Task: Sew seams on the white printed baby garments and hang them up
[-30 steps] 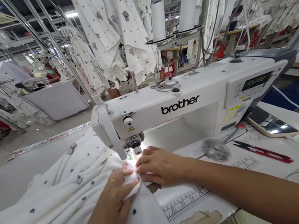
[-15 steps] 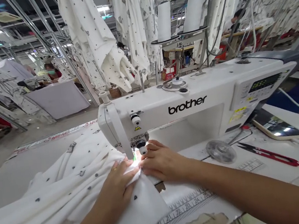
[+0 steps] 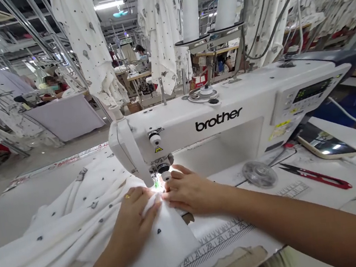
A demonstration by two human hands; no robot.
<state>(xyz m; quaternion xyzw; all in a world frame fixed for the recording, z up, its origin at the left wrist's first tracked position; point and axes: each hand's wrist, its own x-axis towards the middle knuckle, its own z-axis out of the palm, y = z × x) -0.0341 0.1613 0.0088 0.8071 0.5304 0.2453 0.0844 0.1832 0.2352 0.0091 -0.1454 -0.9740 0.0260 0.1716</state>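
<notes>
White dotted fabric lies in folds over the left of the machine bed and runs to the lit needle area of a white Brother sewing machine. My left hand, with a ring on one finger, is closed on the fabric just in front of the needle, a fold rising between thumb and fingers. Just right of the needle, my right hand has its fingers bent and pinched at the fabric's edge. Its fingertips are close to the left thumb. The glare and fingers hide the stitching point.
On the right of the table lie a clear round bobbin case, red-handled thread snips and a phone. A printed ruler runs along the front edge. Thread cones and hanging dotted fabric stand behind. A co-worker sits at far left.
The view has shifted slightly, so the machine appears further left. My left fingers have drawn back a little, with a fold of fabric now raised between them. My right hand stays by the needle.
</notes>
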